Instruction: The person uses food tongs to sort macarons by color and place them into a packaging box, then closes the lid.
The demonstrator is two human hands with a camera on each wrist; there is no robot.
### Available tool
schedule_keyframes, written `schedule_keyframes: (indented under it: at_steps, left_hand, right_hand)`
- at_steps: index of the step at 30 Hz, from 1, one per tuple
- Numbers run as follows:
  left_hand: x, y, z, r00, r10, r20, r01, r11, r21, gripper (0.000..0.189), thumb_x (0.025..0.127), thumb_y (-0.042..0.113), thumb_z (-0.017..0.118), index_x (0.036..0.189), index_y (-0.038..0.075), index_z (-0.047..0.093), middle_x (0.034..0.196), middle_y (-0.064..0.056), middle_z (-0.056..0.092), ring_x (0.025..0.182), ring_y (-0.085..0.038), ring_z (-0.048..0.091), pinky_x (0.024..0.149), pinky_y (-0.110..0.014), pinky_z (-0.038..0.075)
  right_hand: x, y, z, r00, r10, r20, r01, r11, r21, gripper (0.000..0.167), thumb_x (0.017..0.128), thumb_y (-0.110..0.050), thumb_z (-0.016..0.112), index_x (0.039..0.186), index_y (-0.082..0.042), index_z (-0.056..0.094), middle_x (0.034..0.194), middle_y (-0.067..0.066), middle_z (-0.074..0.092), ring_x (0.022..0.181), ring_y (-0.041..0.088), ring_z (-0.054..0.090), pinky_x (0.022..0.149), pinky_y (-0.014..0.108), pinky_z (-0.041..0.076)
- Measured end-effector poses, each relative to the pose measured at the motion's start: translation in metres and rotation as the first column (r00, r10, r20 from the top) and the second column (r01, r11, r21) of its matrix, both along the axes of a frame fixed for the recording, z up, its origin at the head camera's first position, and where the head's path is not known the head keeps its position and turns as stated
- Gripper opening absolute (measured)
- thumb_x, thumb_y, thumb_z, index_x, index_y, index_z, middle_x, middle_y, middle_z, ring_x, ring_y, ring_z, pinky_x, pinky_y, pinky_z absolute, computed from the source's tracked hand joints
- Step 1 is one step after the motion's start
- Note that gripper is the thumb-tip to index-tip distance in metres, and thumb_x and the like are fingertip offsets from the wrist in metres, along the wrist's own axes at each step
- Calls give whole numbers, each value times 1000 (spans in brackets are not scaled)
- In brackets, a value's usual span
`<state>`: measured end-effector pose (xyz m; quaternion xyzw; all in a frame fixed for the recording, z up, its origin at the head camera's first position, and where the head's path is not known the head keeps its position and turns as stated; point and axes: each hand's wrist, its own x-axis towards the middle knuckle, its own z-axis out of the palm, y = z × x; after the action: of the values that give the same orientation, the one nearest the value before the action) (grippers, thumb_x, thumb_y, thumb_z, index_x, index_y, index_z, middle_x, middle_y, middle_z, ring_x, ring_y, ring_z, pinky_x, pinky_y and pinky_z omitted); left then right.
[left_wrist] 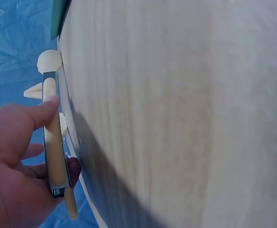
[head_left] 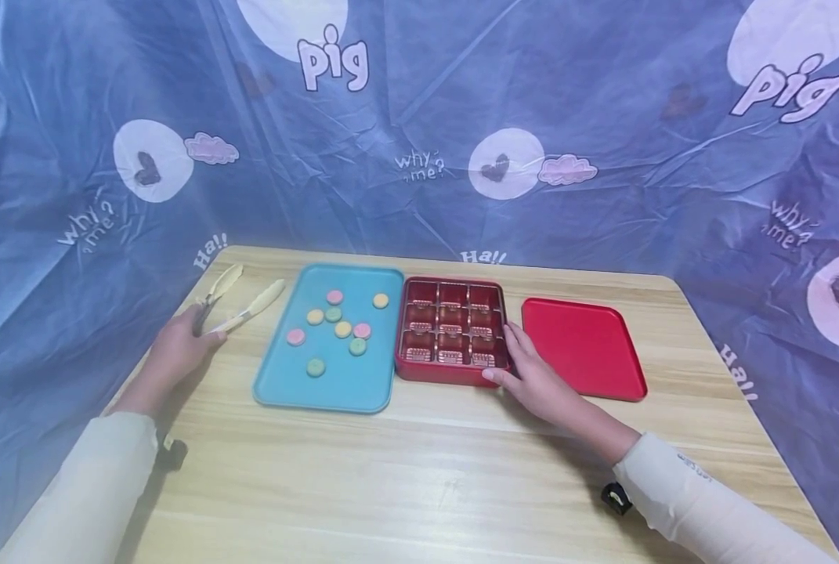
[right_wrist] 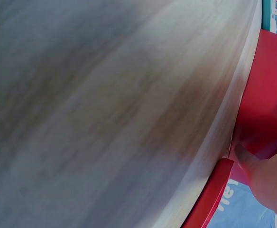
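Observation:
My left hand (head_left: 182, 341) holds a pair of tongs (head_left: 251, 307) with cream tips at the table's left side. The two arms of the tongs are spread apart, with nothing between them. In the left wrist view, the thumb lies along one handle (left_wrist: 56, 147). My right hand (head_left: 535, 384) grips the near right corner of a red box (head_left: 443, 374), thumb on the front wall and fingers along the right side. A clear divided insert fills the box, its compartments bare. Several small pastel macarons (head_left: 316, 367) in pink, yellow and green lie scattered on a blue tray (head_left: 320, 395).
The blue tray stands close against the box's left side. A red lid (head_left: 583, 348) lies flat to the right of the box, beside my right hand. Behind the wooden table (head_left: 419, 486) hangs a blue printed cloth (head_left: 391, 211), which also runs down both sides.

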<state>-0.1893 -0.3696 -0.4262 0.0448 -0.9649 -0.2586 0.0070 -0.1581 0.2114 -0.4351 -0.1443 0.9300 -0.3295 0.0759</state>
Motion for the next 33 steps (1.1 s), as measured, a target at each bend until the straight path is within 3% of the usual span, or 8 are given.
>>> schedule_keyframes:
  at_steps: [6,12,18,24,33]
  left_hand:
    - [-1,2,4,999,32,32,-32,999,22,88,97,33,64,152,-16,15,143,-49,30,130,-66,31,108,-74,26]
    - [-3,4,0,996,77,33,-78,997,12,94,95,40,65,150,-18,16,141,-49,33,127,-66,35,108,-73,29]
    - [-2,4,-3,995,98,9,-98,995,-17,95,92,48,67,142,-22,29,128,-50,43,116,-65,44,102,-72,36]
    - [0,6,-3,992,127,-23,-128,991,-37,84,89,51,70,123,-22,47,112,-44,53,102,-61,52,92,-70,42]
    - [1,7,-1,986,164,-14,-165,986,-32,85,88,53,70,123,-21,49,114,-44,53,104,-60,52,93,-68,42]
  right_hand:
    - [-1,-1,2,1000,-12,15,12,1000,1,105,92,-55,65,163,-10,3,170,15,5,155,39,13,115,63,32]
    - [-2,-1,1,1000,-15,18,15,1000,0,104,92,-53,67,163,-10,3,170,13,5,154,39,14,115,63,33]
    - [-2,-1,1,1000,-6,10,6,1000,2,104,92,-53,66,163,-10,3,170,13,6,154,39,14,115,63,33]
    - [-2,-2,1,1000,-8,8,8,1000,1,105,91,-55,66,163,-11,3,170,13,6,154,39,15,115,63,33]
    - [-1,-2,3,1000,-7,6,7,1000,10,106,91,-57,65,162,-8,3,170,15,6,154,40,14,115,63,31]
